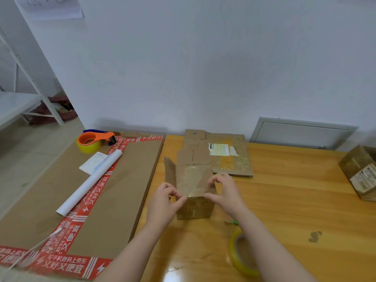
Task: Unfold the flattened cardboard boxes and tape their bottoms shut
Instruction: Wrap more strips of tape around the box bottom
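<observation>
Box point(193, 180): stood on the table point(295, 200) at frame centre. Its upward face is covered in glossy clear tape, so it is judged to be the bottom, turned up for sealing.
Left hand point(164, 202): curled at the near left corner, with the edge pinched between thumb and fingers, probably so that the tape end is pressed down.
Right hand point(223, 192): arched over the right edge, which is gripped between thumb and forefinger, probably to steady the box.
Flaps point(193, 155): brown, creased and torn at the edges, left open on the far side.
Flat box point(230, 159): laid behind at upper centre, labelled, not yet unfolded.
Tape roll point(240, 255): yellowish and translucent, kept close at lower right.
Dispenser point(95, 140): orange, set aside at upper left on a large carton point(122, 180).
</observation>
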